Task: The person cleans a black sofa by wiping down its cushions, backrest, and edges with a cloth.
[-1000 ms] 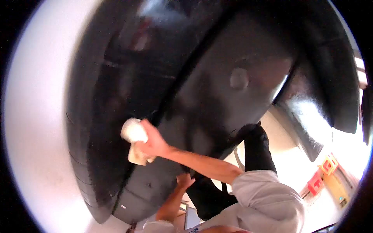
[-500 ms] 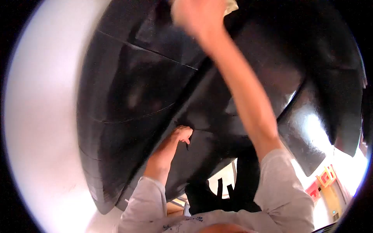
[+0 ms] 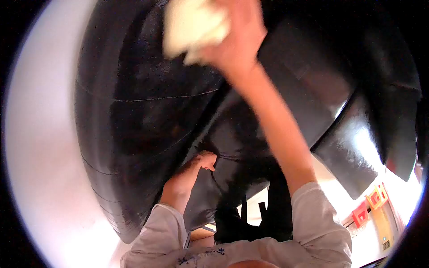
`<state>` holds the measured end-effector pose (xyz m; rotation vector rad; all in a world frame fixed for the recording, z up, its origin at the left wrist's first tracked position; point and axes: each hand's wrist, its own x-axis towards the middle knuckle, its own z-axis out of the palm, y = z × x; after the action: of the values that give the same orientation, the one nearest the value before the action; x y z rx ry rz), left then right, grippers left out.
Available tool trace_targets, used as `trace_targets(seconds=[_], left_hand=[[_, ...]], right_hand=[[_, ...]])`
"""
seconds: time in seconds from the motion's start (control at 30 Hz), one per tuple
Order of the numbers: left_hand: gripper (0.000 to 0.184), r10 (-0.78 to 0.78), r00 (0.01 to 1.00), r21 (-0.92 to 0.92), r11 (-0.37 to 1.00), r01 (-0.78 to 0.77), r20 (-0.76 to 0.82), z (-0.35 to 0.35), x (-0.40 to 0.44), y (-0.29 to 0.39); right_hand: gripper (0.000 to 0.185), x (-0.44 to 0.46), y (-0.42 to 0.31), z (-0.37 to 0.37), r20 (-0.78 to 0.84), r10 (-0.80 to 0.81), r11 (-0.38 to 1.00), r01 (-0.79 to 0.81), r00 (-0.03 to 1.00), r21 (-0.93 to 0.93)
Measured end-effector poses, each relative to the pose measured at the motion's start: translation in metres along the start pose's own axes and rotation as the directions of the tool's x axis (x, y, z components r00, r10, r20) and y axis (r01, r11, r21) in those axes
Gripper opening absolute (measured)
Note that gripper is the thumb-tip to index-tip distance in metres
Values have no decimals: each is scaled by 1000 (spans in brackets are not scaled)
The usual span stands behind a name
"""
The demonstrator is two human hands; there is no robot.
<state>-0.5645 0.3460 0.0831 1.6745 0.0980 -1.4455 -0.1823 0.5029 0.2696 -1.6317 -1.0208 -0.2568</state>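
Observation:
A pale yellow cloth (image 3: 190, 29), smeared by motion, is bunched in my right hand (image 3: 237, 38) at the top of the view. That hand is raised over the backrest (image 3: 152, 76) of a black leather sofa; whether the cloth touches the leather I cannot tell. My left hand (image 3: 205, 160) is closed in a fist and rests on the sofa's seat (image 3: 237, 118), close to the crease below the backrest. Creases run in the leather around its knuckles. No object shows in the left fist.
A white wall (image 3: 44, 134) rises behind the sofa on the left. Another shiny black panel of the sofa (image 3: 353, 156) is at the right. Red and orange plastic items (image 3: 362, 213) stand lower right. Dark trousers (image 3: 250, 228) of the person show at the bottom.
My right hand has turned and the yellow cloth has come more fully into view, shifted left. My left fist stays on the seat. The view has shifted slightly.

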Motion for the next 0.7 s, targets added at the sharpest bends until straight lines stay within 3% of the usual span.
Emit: trace_targets(seconds=[0.03, 0.1, 0.23, 0.33, 0.47, 0.53, 0.57, 0.63, 0.7], left_hand=[[35, 39, 999, 7, 999, -39, -23, 5, 4, -1], [35, 29, 1000, -46, 999, -28, 12, 3, 7, -4], [34, -71, 996, -47, 996, 73, 56, -7, 7, 5], [29, -58, 994, -32, 998, 61, 88, -11, 21, 3], [30, -60, 993, -26, 998, 62, 100, -1, 40, 7], [31, -74, 992, -34, 996, 78, 103, -3, 43, 6], [31, -78, 991, -36, 996, 82, 106, -4, 44, 4], [32, -86, 989, -35, 995, 90, 118, -7, 42, 3], [33, -81, 988, -44, 995, 87, 130, -7, 40, 3]], right_hand=[[57, 6, 26, 10, -93, 117, 979, -131, 989, -157], [36, 29, 55, 23, -359, 72, 992, -103, 931, -68], [39, 18, 44, 6, -247, 133, 991, -137, 960, 0], [46, -60, 7, -2, -18, 312, 941, -307, 950, 144], [46, -226, -76, -2, 239, 531, 683, -578, 813, 446], [45, -282, -99, 11, 267, 645, 633, -696, 716, 338], [45, -290, -98, 14, 274, 679, 579, -727, 681, 369], [47, -269, -82, 18, 275, 642, 623, -696, 716, 357], [54, -228, -44, 25, 109, 599, 676, -574, 793, 463]])
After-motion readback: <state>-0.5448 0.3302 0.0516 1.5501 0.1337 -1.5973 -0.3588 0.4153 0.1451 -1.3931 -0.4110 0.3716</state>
